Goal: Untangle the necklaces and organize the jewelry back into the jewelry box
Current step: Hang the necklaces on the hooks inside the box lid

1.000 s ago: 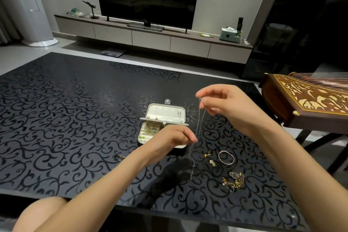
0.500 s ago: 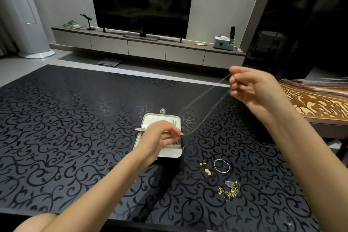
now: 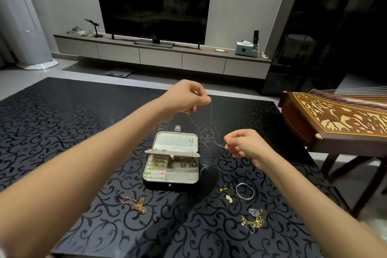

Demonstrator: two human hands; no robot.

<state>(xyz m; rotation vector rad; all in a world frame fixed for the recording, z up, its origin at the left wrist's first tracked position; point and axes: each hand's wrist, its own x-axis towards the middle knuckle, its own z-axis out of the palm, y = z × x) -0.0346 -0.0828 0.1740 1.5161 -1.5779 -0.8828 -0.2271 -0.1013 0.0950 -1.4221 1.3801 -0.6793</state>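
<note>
A thin silver necklace (image 3: 211, 115) hangs stretched in the air between my two hands, above and behind the open jewelry box (image 3: 171, 180). My left hand (image 3: 186, 98) pinches one end high up, beyond the box. Lower and to the right, my right hand (image 3: 243, 142) pinches the other end. The box lies on the black patterned table (image 3: 62, 132) with its lid up and small pieces in its compartments. On the table lie a gold chain (image 3: 136, 203) front left, a tangled gold and silver pile (image 3: 253, 220) front right, a silver bangle (image 3: 245, 191) and small gold pieces (image 3: 226, 194).
A wooden stringed instrument (image 3: 339, 119) on a stand sits close to the table's right edge. Behind the table are a low TV cabinet (image 3: 163, 56) and a large dark screen (image 3: 155, 2). A white column unit (image 3: 23, 16) stands far left.
My left hand rose from the box to a high spot behind it. My right hand came down and left from high right. The chain now slopes the other way between them.
</note>
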